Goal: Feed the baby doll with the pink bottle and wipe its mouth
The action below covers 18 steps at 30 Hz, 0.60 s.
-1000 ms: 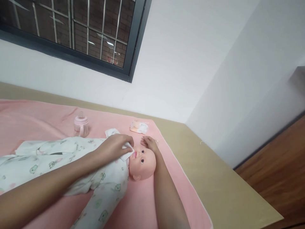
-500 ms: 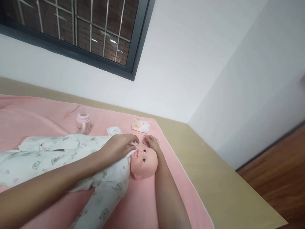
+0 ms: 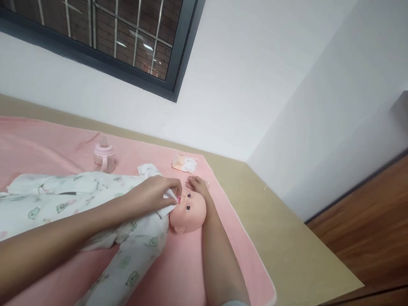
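A baby doll [image 3: 189,212] in a white printed sleepsuit [image 3: 79,199] lies on its back on a pink blanket [image 3: 41,140], head to the right. My left hand [image 3: 153,193] pinches a small white wipe [image 3: 170,197] against the doll's mouth and chin. My right hand [image 3: 197,187] rests on the far side of the doll's head, fingers laid flat along it.
A pink baby bottle [image 3: 103,155] stands upright on the blanket behind the doll. A pack of wipes [image 3: 185,163] lies near the blanket's far right corner. The beige table [image 3: 287,238] ends at the right, with wooden floor [image 3: 366,212] beyond. White walls and a barred window [image 3: 95,38] stand behind.
My left hand keeps the wipe at the doll's mouth with small shifts. The view has drifted slightly; both hands stay on the doll.
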Motion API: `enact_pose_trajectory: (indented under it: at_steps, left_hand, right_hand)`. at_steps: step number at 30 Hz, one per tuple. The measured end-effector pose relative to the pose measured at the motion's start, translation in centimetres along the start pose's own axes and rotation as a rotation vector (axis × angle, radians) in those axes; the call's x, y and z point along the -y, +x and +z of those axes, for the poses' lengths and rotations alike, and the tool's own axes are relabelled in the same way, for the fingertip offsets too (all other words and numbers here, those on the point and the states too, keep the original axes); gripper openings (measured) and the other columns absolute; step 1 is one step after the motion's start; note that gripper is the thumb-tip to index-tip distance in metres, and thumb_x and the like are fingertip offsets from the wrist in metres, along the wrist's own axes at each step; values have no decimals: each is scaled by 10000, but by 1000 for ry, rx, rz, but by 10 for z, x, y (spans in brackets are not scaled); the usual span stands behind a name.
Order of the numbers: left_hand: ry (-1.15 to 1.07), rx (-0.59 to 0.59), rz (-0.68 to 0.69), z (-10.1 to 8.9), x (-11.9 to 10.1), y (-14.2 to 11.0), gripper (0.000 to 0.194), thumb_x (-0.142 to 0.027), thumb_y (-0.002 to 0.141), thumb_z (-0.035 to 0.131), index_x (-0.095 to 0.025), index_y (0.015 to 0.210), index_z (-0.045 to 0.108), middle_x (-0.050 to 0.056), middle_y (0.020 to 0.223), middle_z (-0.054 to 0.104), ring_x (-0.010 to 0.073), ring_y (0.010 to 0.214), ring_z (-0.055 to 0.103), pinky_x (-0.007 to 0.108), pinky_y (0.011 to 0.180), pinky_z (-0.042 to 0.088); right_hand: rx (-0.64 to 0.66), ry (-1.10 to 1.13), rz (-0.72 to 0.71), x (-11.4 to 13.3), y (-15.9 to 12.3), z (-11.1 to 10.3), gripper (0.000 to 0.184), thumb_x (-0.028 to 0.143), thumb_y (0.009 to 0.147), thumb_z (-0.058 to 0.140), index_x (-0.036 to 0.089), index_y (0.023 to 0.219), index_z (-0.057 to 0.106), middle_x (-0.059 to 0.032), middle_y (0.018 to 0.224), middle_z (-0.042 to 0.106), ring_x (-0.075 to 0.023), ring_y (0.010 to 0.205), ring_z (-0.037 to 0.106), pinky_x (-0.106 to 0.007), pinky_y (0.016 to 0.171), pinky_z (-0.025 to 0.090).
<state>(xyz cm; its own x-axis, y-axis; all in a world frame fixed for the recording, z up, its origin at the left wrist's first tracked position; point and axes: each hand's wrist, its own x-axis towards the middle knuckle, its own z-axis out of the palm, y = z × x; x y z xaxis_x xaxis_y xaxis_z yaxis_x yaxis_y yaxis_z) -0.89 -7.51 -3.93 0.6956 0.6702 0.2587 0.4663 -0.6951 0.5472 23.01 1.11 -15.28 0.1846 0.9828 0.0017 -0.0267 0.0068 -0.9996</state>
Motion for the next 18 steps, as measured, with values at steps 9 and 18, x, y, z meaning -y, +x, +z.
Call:
enact_pose_trajectory:
  at_steps: [9,18]
  left_hand:
    - [56,-2,-28,-8,-2,-3,233,-183,782,505,-240,1006,533,-23,961,659,204,895,596,268,695,405]
    - [93,-110,-26,3,8,5,273,-158,790,491,-233,1053,503,-6,959,665,215,880,608,279,704,408]
  right_hand:
    - [15,4,-17,-9,5,-2,285,376,672,690,169,845,596,-7,712,644,-122,713,617,-299,803,512]
    - [14,-28,-27,-8,6,-1,288,390,673,689,171,836,600,-8,690,633,-128,698,610,-308,789,505]
